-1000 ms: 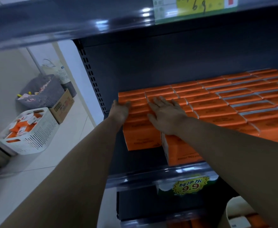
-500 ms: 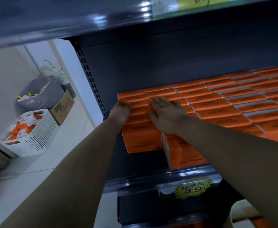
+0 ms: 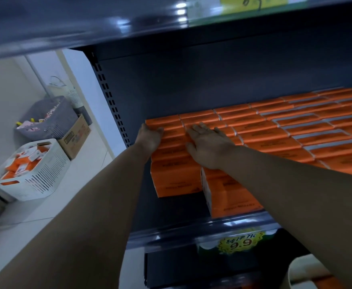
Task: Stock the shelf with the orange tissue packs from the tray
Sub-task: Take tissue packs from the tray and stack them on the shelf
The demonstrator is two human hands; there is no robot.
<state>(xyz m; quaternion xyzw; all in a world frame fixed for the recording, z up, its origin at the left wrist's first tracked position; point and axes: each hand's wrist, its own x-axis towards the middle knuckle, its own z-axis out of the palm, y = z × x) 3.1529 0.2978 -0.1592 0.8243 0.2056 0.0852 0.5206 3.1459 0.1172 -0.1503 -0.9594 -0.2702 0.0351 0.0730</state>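
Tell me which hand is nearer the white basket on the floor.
Left. The left hand sits at the left end of the orange tissue packs, toward the white basket; the right hand lies flat on them farther right.

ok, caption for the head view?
Left hand at the side and right hand flat atop the leftmost orange tissue packs on the shelf; white tray on the floor.

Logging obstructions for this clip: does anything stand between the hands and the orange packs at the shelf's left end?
Nothing visible. The left hand touches the orange packs at their left edge; the right hand lies flat on top.
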